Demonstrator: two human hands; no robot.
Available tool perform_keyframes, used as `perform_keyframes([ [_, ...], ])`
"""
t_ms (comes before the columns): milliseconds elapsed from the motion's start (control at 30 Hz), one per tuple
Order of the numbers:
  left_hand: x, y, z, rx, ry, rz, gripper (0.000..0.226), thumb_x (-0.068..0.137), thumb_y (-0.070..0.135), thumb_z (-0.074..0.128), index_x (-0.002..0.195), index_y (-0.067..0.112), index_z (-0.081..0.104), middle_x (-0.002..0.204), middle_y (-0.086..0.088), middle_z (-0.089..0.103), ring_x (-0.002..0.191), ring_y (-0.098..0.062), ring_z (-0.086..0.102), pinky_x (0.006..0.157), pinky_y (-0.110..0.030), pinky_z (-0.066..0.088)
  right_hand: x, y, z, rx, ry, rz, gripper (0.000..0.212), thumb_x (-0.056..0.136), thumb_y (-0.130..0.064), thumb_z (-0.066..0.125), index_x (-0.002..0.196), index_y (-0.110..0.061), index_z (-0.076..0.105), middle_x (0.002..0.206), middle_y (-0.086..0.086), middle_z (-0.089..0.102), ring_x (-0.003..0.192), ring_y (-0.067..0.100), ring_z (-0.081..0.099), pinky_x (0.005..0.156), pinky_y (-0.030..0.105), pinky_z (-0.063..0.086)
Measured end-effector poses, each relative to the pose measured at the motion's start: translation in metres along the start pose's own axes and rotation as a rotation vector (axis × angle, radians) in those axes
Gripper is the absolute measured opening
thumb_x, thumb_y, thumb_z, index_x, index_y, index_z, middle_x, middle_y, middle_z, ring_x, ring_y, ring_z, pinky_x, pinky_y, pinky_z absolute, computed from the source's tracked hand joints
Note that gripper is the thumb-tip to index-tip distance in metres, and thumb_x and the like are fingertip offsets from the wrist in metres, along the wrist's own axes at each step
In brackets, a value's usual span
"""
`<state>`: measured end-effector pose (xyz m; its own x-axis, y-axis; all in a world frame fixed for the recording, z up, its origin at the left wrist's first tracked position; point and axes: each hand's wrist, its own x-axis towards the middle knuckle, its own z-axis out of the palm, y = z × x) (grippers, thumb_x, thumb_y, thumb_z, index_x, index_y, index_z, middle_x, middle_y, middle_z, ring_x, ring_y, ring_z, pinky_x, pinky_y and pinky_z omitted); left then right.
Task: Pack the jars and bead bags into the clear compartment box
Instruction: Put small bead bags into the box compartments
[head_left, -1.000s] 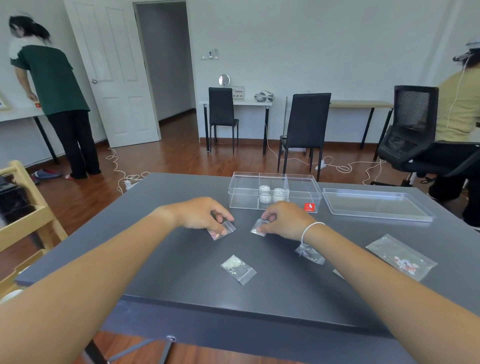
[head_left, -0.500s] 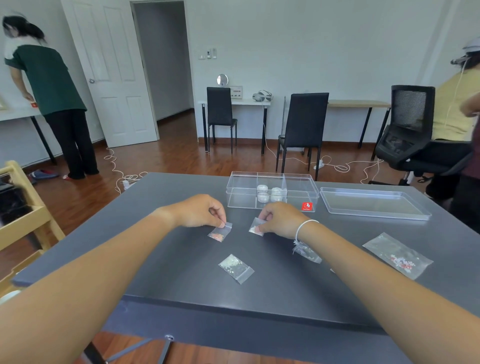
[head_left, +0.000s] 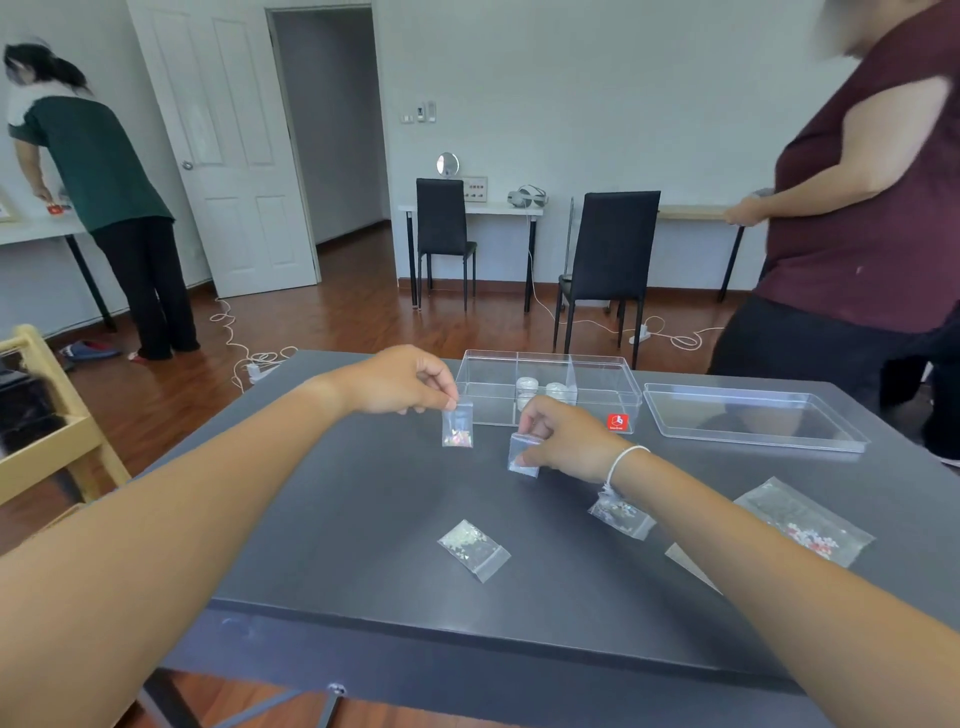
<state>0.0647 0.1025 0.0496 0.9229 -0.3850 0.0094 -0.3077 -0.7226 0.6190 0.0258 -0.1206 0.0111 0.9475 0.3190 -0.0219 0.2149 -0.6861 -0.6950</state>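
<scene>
My left hand (head_left: 400, 382) pinches the top of a small bead bag (head_left: 457, 428), which hangs just above the table in front of the clear compartment box (head_left: 488, 379). My right hand (head_left: 563, 436) grips a second small bead bag (head_left: 522, 457) close to the box's front wall. Inside the box's middle compartment stand small white-lidded jars (head_left: 543, 389). Further bead bags lie on the dark table: one near the front (head_left: 474, 548), one under my right wrist (head_left: 621, 514), and a larger one with red beads (head_left: 805, 522) at the right.
The box's clear lid (head_left: 753, 415) lies flat to the right of the box. A person in a maroon top (head_left: 872, 208) stands at the table's far right corner. A wooden rack (head_left: 47, 426) is at the left. Chairs and cables are beyond the table.
Both hands have lifted their bead bags off the table and moved them toward the box. A person in maroon has stepped into view at the right.
</scene>
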Motion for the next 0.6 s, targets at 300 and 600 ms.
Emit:
perform_keyframes([
  [300,0.021,0.024,-0.024,0.011,0.126,0.068,0.012,0.079,0.022,0.067,0.069,0.029,0.067,0.067,0.012,0.060,0.046,0.007,0.051,0.043,-0.007,0.040,0.005,0.000,-0.012,0.130,-0.014,-0.012,0.025,0.082,0.002,0.057,0.078,-0.020,0.045,0.073,0.000,0.046,0.051,0.012,0.047,0.041,0.017,0.038],
  [600,0.051,0.019,-0.017,0.010,0.236,0.057,0.012,0.081,0.015,0.063,0.075,0.023,0.068,0.075,0.011,0.064,0.069,0.002,0.057,0.060,-0.010,0.040,0.014,0.007,-0.020,0.254,0.019,-0.030,0.024,0.086,0.002,0.052,0.073,-0.018,0.055,0.068,0.001,0.052,0.040,0.002,0.053,0.040,0.013,0.045],
])
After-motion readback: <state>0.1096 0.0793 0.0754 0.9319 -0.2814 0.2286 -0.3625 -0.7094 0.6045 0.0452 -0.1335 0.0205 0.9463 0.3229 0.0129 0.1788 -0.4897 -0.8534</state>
